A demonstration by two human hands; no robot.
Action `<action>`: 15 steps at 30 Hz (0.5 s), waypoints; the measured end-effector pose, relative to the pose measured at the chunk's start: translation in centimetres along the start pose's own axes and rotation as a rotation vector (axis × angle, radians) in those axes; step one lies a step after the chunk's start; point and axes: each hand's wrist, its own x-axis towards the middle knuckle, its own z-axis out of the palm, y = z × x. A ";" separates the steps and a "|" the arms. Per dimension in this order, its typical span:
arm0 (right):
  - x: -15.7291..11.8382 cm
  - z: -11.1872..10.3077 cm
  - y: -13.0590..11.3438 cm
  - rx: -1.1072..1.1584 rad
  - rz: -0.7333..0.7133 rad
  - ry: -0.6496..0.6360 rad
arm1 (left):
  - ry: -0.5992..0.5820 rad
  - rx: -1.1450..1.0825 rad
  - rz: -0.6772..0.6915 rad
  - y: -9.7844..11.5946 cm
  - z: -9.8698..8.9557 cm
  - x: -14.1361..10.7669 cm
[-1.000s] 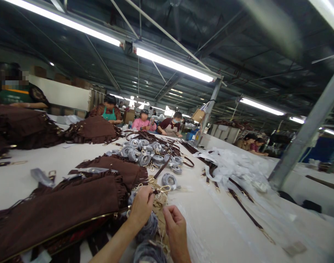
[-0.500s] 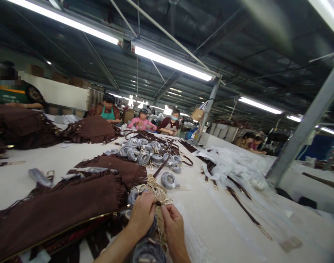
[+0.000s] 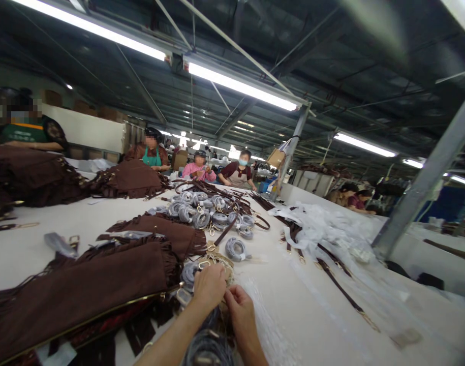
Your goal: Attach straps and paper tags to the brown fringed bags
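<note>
My left hand (image 3: 210,285) is closed low in the middle of the view, its fingers bent over something they mostly hide, with a gold clasp (image 3: 204,264) just beyond its knuckles. Close on its right, my right hand (image 3: 240,304) pinches with thumb and forefinger; what lies between them is too small to make out. Wrapped grey coils (image 3: 209,348) lie under and between my wrists. Another wrapped coil (image 3: 236,249) rests on the table beyond my hands. A brown fringed bag (image 3: 102,284) with a gold zip lies to the left.
Coils and brown straps (image 3: 202,219) are heaped mid-table (image 3: 293,310). Clear plastic (image 3: 331,229) and clasped straps (image 3: 342,291) lie to the right. More brown bags (image 3: 127,178) are piled at the left. Several people sit or stand beyond, and a metal post (image 3: 419,178) rises at right.
My left hand has shifted slightly right and turned over, closer to my right hand. The gold clasp that stuck out between them no longer shows there. A masked person across the table has straightened.
</note>
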 end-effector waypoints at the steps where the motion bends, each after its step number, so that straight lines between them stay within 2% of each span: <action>1: 0.0 -0.1 0.1 -0.012 0.006 -0.003 | -0.015 0.003 0.002 0.1 0.0 0.1; 6: -0.2 -0.1 0.3 -0.013 0.027 -0.031 | -0.040 -0.028 0.057 -0.4 0.0 0.1; 15: -0.4 0.4 -0.3 0.072 0.087 -0.071 | 0.032 -0.246 0.118 -2.9 0.5 0.5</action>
